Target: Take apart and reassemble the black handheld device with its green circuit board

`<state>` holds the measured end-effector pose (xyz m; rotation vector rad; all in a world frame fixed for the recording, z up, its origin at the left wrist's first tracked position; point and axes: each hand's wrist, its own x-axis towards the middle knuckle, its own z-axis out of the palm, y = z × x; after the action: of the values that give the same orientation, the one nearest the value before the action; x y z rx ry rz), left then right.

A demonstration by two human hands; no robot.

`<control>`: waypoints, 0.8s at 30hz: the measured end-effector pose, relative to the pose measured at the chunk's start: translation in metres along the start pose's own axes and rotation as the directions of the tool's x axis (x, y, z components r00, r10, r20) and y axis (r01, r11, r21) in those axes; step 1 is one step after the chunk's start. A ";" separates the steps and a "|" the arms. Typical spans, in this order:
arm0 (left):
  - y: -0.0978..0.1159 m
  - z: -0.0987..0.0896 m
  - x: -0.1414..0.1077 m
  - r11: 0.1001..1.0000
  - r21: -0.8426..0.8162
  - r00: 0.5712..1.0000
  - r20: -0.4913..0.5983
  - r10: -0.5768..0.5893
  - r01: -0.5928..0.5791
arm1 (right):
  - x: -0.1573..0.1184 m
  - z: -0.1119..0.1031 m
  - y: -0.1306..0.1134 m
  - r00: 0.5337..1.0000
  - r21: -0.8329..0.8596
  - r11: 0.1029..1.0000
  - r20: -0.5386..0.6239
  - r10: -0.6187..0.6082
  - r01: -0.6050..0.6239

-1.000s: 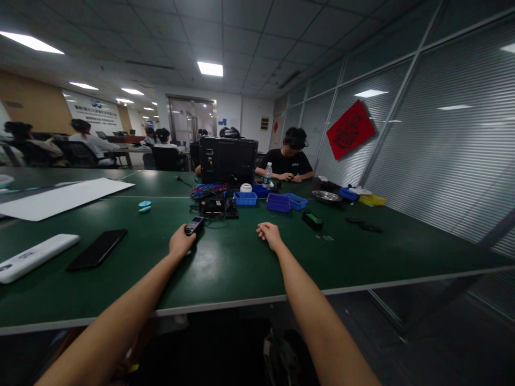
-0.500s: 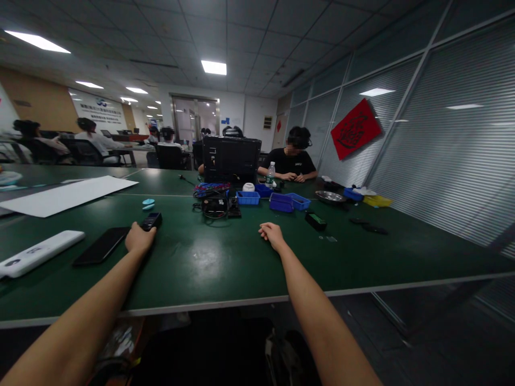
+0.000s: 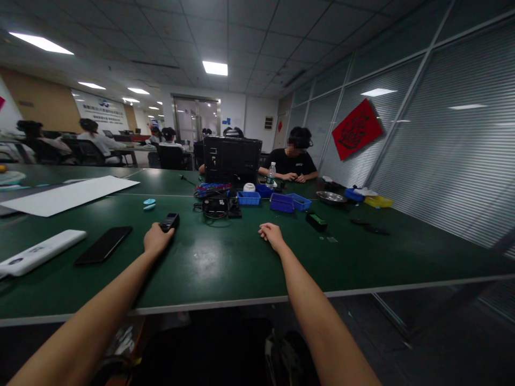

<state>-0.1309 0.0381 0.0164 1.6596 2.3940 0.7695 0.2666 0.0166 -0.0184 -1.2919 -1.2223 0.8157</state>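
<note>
On the left half of the green table, my left hand is closed around a small black handheld device, whose far end with a screen shows beyond the fingers. My right hand rests near the middle of the table with its fingers curled together; whether anything is inside them is hidden. A black phone-like slab lies left of my left hand, with a long white device beyond it at the far left. Light blue small case sits behind my left hand.
Ahead stand a black monitor, a power unit with wires, blue trays, a baseball and a bottle. A black-green box and metal dish lie right. A person sits across.
My left hand has moved to the right with the black handheld device, away from the black slab. My right hand has stayed in place.
</note>
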 end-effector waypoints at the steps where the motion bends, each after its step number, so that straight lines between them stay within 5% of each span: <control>1: 0.006 0.003 -0.005 0.999 0.004 0.999 0.010 0.037 -0.037 | 0.000 0.000 0.000 1.000 0.001 1.000 0.000 0.003 -0.003; 9: 0.071 0.038 -0.057 0.954 -0.018 0.949 0.094 0.300 -0.300 | 0.000 0.001 -0.001 1.000 -0.011 1.000 0.001 0.011 -0.011; 14: 0.112 0.065 -0.089 0.882 -0.107 0.880 0.084 0.468 -0.459 | 0.000 0.002 0.000 1.000 -0.069 0.998 0.017 0.004 -0.003; 19: 0.138 0.082 -0.115 0.785 -0.181 0.778 0.123 0.616 -0.593 | -0.004 0.005 -0.004 0.999 -0.311 0.950 -0.004 -0.042 0.038; 24: 0.140 0.093 -0.118 0.704 -0.216 0.685 0.167 0.710 -0.677 | -0.022 0.026 -0.021 0.977 -0.597 0.783 0.008 -0.215 0.178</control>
<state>0.0680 -0.0006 -0.0180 2.4594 1.4602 0.7304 0.2330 -0.0009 -0.0057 -1.6339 -1.6072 0.2261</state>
